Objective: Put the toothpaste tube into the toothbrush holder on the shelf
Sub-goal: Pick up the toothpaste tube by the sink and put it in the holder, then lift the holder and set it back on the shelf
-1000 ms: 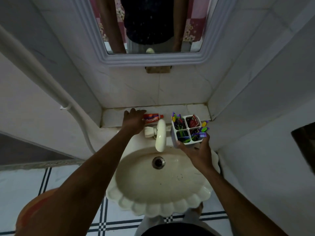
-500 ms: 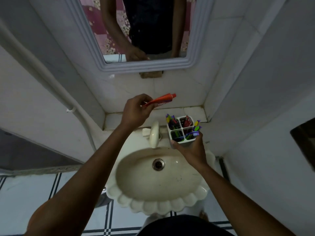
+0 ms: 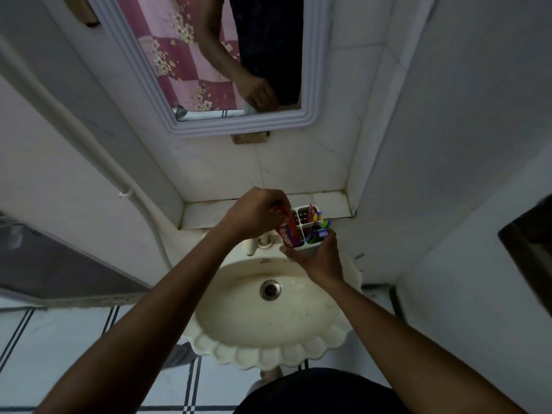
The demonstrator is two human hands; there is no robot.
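Note:
My left hand (image 3: 254,212) grips the top end of the red toothpaste tube (image 3: 287,231). The tube points downward, its lower end at the near-left compartment of the white toothbrush holder (image 3: 304,215). Whether it is inside that compartment I cannot tell. Several coloured toothbrushes stand in the holder's four compartments. My right hand (image 3: 321,256) holds the holder from the near side, just in front of the tiled shelf (image 3: 206,215) and above the back of the sink.
A cream scalloped sink (image 3: 268,333) sits below the hands, its tap (image 3: 257,243) partly hidden behind my left wrist. A framed mirror (image 3: 236,127) hangs on the wall above. A white pipe (image 3: 125,194) runs down the left wall.
My left hand lifted the tube off the shelf, swung it rightward and tipped it down onto the holder. My right hand stayed on the holder.

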